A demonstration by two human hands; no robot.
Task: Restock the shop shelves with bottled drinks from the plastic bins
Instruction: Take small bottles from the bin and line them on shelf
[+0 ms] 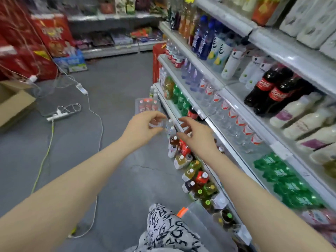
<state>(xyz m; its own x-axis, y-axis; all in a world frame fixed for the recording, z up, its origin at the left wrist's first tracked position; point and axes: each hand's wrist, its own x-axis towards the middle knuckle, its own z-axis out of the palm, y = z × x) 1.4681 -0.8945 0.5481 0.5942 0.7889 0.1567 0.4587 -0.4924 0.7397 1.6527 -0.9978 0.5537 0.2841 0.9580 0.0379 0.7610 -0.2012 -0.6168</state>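
SHOP AISLE: I'm stretching both arms fwd and down over the grey floor, forearms nearly straight, angling in twd each other beside the shelves on my right. My L hand is gripping a small clear bottle, thumb under and fingers curling over it; the bottle is lying roughly sideways in mid-air with its white cap pointing twd my R hand. That hand is reaching in w/ fingers apart and loosely bent, holding nothing; blur means I can't tell if its fingertips are touching the bottle or hanging just beside it. Past my hands a clear plastic bin is sitting on the floor against the shelf base, w/ red-labelled bottles inside. A second clear bin is showing by my knee, in letter-print trousers. Between the two bins, a row of mixed drinks is standing on the floor along the bottom shelf. Cola bottles, water and green packs are filling the racks above. To my left, a power strip w/ trailing cables and a cardboard box are lying well apart from me.
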